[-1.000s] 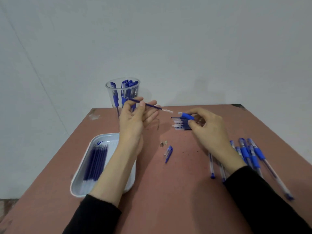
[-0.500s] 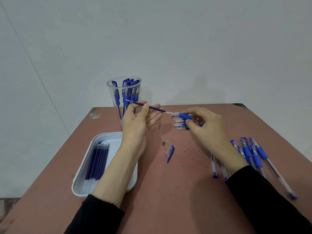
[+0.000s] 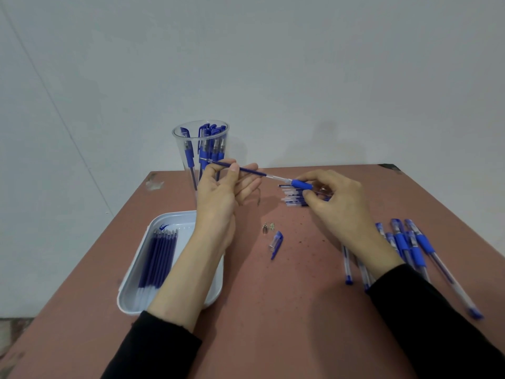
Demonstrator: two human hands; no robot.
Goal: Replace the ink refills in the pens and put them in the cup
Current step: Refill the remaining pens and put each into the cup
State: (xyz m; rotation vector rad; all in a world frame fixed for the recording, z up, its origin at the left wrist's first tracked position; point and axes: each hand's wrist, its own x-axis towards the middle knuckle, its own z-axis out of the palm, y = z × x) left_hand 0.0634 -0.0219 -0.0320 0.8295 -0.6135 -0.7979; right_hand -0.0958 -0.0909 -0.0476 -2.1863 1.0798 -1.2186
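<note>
now, past the tray (image 3: 136, 305) i see the left hand (image 3: 218, 198) pinching the refill (image 3: 246, 170). its end, clear of the barrel (image 3: 300, 184) a second ago, now sits in the mouth. right hand (image 3: 338, 203) grips that barrel. so loading's begun, i'd say, with the cup (image 3: 178, 143) just beyond. no writing i can read.

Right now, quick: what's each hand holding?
Left hand: pinching the refill.
Right hand: gripping the barrel, with the refill's end at its mouth.
</note>
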